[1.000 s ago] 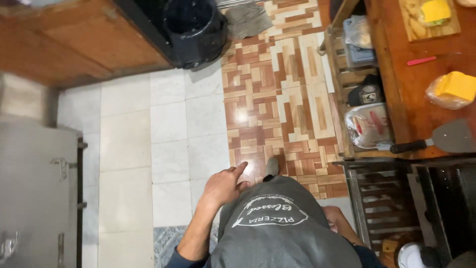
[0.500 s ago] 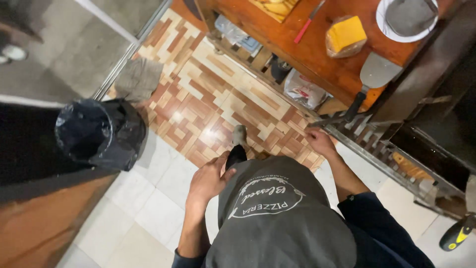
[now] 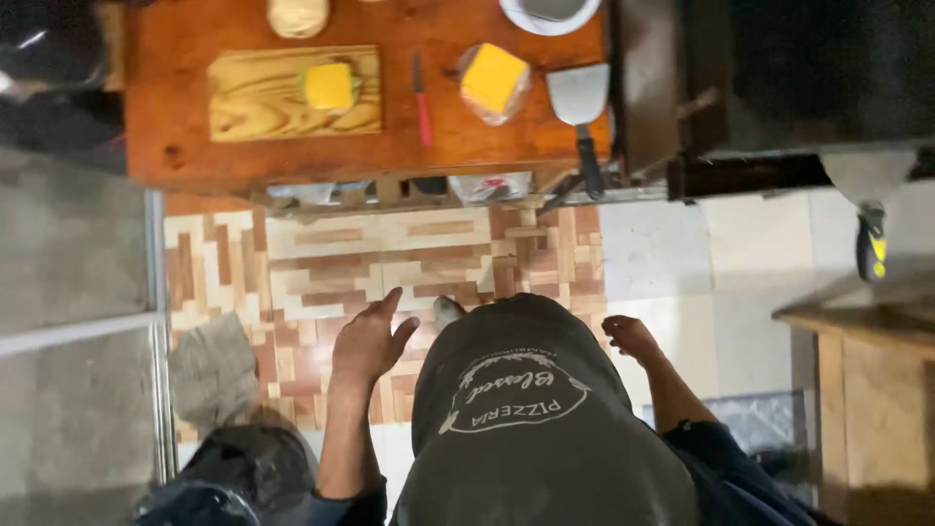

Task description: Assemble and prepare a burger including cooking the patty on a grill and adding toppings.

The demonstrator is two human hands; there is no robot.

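Both hands empty, held in the air over the floor, nothing touched. Left hand (image 3: 368, 339) is seen open, fingers (image 3: 388, 304) spread apart, palm down above the patterned tile floor (image 3: 292, 273). Right hand (image 3: 631, 336) is loosely curled, fingers (image 3: 614, 324) bent in but clamped on nothing. A dark grey apron (image 3: 526, 409) with a white oval logo hangs between the two hands; a shoe tip (image 3: 448, 310) shows just above its edge.

Wooden desk (image 3: 195, 161) is at the top of view, well apart from both hands. On it: a cutting board (image 3: 253, 97) with a yellow block (image 3: 329, 86) on top, a red-handled knife (image 3: 422, 102) just beside the board, a bagged yellow block (image 3: 493, 80) right of the knife, a metal spatula (image 3: 580, 102) with a black handle over the desk edge, and a white bowl (image 3: 550, 12) at the top edge.

A grey rag (image 3: 212, 368) lies on the floor left of the left hand. A black bin (image 3: 234, 477) sits at bottom left.
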